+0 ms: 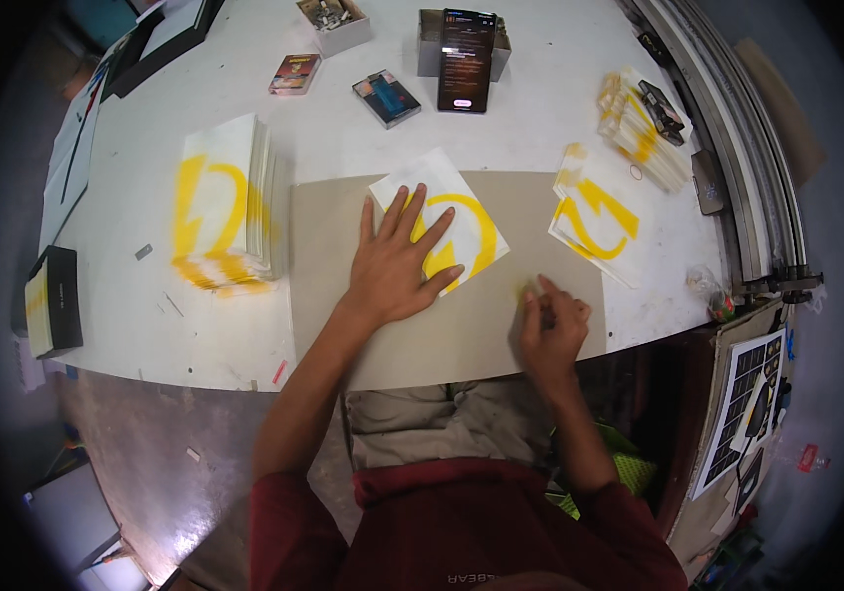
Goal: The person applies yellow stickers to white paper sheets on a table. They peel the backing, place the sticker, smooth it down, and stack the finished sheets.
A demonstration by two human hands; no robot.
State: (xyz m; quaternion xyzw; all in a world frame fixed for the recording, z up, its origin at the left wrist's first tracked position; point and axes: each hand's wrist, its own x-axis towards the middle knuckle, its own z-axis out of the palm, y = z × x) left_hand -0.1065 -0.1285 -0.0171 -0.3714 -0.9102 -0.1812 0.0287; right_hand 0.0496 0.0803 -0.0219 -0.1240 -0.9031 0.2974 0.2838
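My left hand (397, 261) lies flat with its fingers spread, pressing on a white sheet (461, 222) that bears a yellow curved marking. The sheet sits turned at an angle on a grey-brown board (328, 325). To its right, my right hand (553, 320) hovers over or rests on the board, with its fingers curled together. Something small and yellowish shows blurred by its fingertips; I cannot make out what it is. Several similar yellow-marked sheets (599, 222) overlap at the board's right edge. A tall stack of such sheets (220, 202) stands at the left.
Another sheet pile (639, 138) with a dark pack on it lies at the far right, beside a metal rail (727, 148). A phone (466, 64) leans against a grey block at the back. Two small packs (385, 98) and an open box (335, 28) are nearby. A black box (55, 300) stands at the left edge.
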